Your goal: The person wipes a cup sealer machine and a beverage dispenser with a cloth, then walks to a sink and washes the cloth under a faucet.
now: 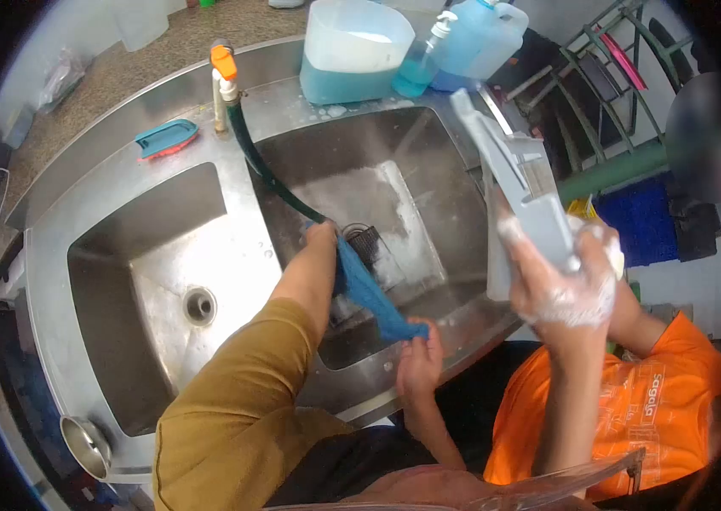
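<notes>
A blue cloth [369, 298] is stretched at a slant over the right sink basin. Its upper end is at my left hand [320, 236], which is closed on it beside the end of the green hose [279, 183]. The hand covers the hose's tip. Near the front rim, my right hand [420, 353] pinches the cloth's lower corner. A dark drain [360, 243] and some white suds show beneath the cloth. To my right, a co-worker's soapy hands [560, 281] hold up a grey plastic part [535, 187].
The left basin [169, 289] lies beside my left arm. A blue-and-red brush [166, 139] rests on the rim. Behind stand an orange-handled tap [224, 64], a tub of blue liquid [352, 51], a pump bottle [420, 64] and a jug [479, 43]. A metal bowl [86, 447] sits front left.
</notes>
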### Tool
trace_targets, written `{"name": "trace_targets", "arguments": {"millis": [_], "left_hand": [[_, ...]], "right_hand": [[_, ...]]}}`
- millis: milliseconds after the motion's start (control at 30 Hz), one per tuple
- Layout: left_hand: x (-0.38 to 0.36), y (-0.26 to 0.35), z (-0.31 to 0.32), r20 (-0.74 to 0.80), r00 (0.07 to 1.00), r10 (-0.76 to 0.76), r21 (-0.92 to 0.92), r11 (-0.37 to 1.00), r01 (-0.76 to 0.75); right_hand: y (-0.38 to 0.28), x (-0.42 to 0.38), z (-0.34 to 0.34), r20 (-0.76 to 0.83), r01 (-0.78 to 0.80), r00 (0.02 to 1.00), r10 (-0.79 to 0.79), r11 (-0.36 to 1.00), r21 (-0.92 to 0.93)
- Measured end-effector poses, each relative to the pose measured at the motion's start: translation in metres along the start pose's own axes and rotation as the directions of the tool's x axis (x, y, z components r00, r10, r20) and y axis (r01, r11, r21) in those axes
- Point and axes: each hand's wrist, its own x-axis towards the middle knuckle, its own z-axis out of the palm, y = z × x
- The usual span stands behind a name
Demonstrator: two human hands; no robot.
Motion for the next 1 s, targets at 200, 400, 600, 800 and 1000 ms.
{"name": "trace_targets", "arguments": {"millis": [200, 400, 600, 800, 1000], "left_hand": [[-0.036, 0.007, -0.027, -0.252, 0.953, -0.168, -0.357, 0.931, 0.07], [-0.105, 0.032, -0.034, 0.057, 0.963, -0.262, -0.737, 0.64, 0.218], [-0.186, 0.055, -0.106, 0.31, 0.941, 0.133, -0.861, 0.459, 0.219], [-0.177, 0.048, -0.091, 0.312, 0.937, 0.155, -0.672, 0.734, 0.102], [-0.182, 0.018, -0.094, 0.333, 0.931, 0.148, -0.62, 0.779, 0.098]], "right_hand": [[0.009, 0.021, -0.003, -0.151, 0.093, 0.985, -0.081, 0.993, 0.074], [0.065, 0.128, 0.014, -0.156, -0.148, 0.98, 0.125, 0.979, -0.143], [0.137, 0.253, 0.053, -0.12, 0.142, 0.972, -0.202, 0.913, -0.383], [0.237, 0.233, 0.066, 0.435, 0.472, 0.88, -0.193, 0.467, -0.748], [0.301, 0.267, 0.072, 0.468, 0.684, 0.712, -0.523, 0.365, -0.632]]}}
